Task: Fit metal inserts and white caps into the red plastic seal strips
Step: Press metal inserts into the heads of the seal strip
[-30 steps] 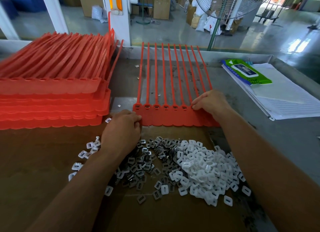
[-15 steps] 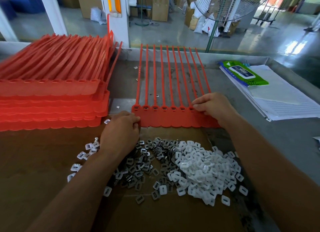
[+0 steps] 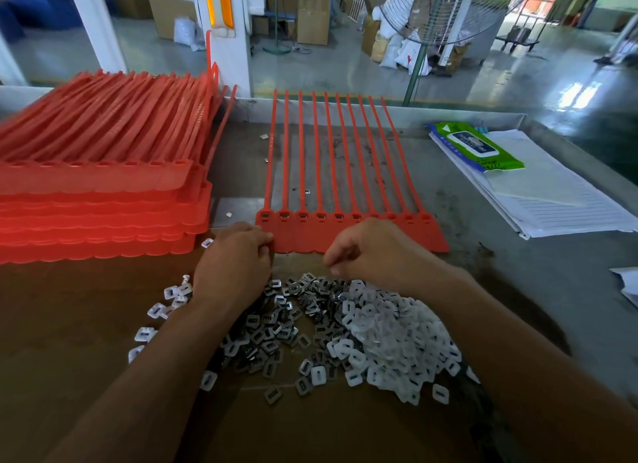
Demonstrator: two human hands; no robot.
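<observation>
One red strip pinched by left fingers | right fingers curled, hold unclear | wipes label illegible

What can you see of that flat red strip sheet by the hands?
The red strip sheet looks like plastic: ten thin tails running away, joined by a row of flat tabs with a small socket at each tail's base. It lies flat on the grey table. The left hand pinches its near left corner.
</observation>
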